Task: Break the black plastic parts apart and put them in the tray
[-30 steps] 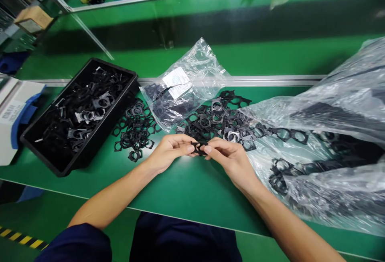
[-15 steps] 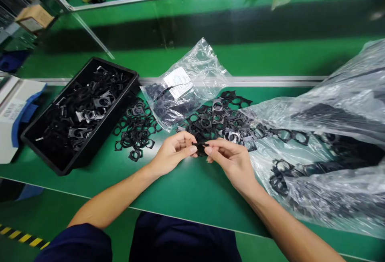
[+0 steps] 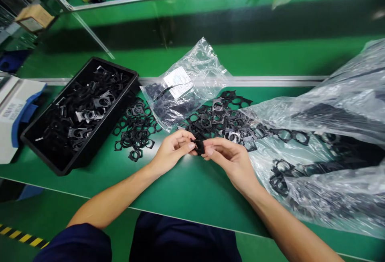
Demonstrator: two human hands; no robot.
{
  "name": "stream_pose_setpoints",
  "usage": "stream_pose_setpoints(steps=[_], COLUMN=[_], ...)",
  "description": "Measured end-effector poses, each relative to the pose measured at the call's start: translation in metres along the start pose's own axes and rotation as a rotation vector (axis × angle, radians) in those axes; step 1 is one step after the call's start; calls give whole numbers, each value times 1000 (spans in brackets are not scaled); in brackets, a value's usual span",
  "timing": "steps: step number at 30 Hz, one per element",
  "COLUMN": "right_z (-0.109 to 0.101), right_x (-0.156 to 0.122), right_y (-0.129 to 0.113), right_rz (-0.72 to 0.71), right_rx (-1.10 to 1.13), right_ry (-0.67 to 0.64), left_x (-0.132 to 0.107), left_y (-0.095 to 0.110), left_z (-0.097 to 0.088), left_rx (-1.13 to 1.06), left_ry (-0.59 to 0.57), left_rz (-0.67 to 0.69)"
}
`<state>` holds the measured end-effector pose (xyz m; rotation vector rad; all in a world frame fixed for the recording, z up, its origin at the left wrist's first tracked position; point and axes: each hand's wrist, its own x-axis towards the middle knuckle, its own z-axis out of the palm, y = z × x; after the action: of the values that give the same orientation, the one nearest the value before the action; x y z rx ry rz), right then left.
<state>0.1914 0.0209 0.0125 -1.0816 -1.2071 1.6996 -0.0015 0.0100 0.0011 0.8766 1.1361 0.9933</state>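
Note:
A small black plastic part (image 3: 199, 146) is pinched between my two hands above the near side of the green table. My left hand (image 3: 173, 152) grips its left end with thumb and fingers, and my right hand (image 3: 230, 158) holds the right end. The fingers cover much of the part, so its full shape is hidden. Just beyond the hands lies a heap of flat black frames with round holes (image 3: 206, 122). A smaller pile of black rings (image 3: 135, 134) spreads to the left of my left hand.
A black bin (image 3: 64, 170) full of dark parts stands at the left, beside a white and blue device (image 3: 15, 109). A clear bag with a white label (image 3: 201, 65) lies behind the heap. Large plastic sheeting (image 3: 331, 198) with more black parts covers the right side.
The black part has turned between my fingers, from lying level to tilted with more of its face showing. My right hand has shifted slightly left.

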Motion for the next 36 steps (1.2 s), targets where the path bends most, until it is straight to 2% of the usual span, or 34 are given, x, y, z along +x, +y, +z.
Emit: stream_pose_setpoints(steps=[6, 14, 20, 23, 28, 36], right_z=[2, 2, 1, 1, 3, 3], right_x=[2, 3, 4, 2, -1, -4], right_y=[3, 0, 0, 3, 5, 2], right_rz=[22, 86, 76, 25, -142, -282], right_rx=[-2, 54, 52, -21, -225, -361], right_ry=[50, 35, 15, 34, 90, 73], left_x=[-2, -6, -4, -4, -7, -9], left_y=[-1, 0, -2, -4, -4, -4], left_z=[1, -1, 0, 0, 0, -4], left_rx=[4, 45, 38, 65, 198, 345], left_ry=[5, -36, 14, 29, 45, 12], left_rz=[61, 140, 143, 172, 268, 381])
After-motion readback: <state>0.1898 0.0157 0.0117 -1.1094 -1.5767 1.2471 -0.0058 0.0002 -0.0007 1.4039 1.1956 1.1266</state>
